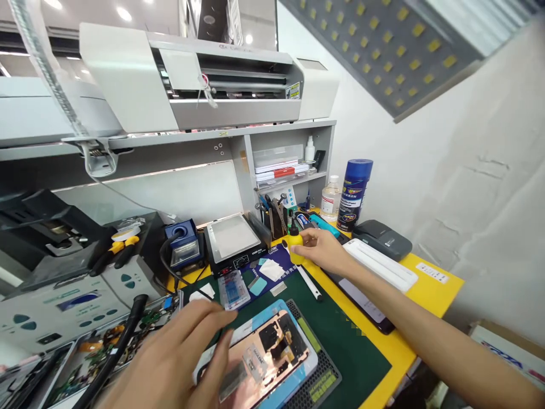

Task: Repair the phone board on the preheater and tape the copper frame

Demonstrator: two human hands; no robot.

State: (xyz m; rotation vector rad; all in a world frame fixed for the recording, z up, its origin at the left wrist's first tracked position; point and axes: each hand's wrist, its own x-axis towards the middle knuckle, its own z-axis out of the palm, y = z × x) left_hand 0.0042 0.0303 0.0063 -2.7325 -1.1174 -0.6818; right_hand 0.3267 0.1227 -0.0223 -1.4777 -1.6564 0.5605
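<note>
I am gripping the small yellow bottle (295,243) round its belly with my right hand (324,248), light and probably slick plastic, while my left hand (179,355), fingers loose, is resting on the opened phone (272,355) below.

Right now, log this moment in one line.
right hand: grips yellow bottle | left hand: on opened phone | green mat

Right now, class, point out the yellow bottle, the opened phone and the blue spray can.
yellow bottle (295,243), head view, on its yellow body.
opened phone (272,355), head view, on its exposed inside.
blue spray can (354,193), head view, on its label.
</note>
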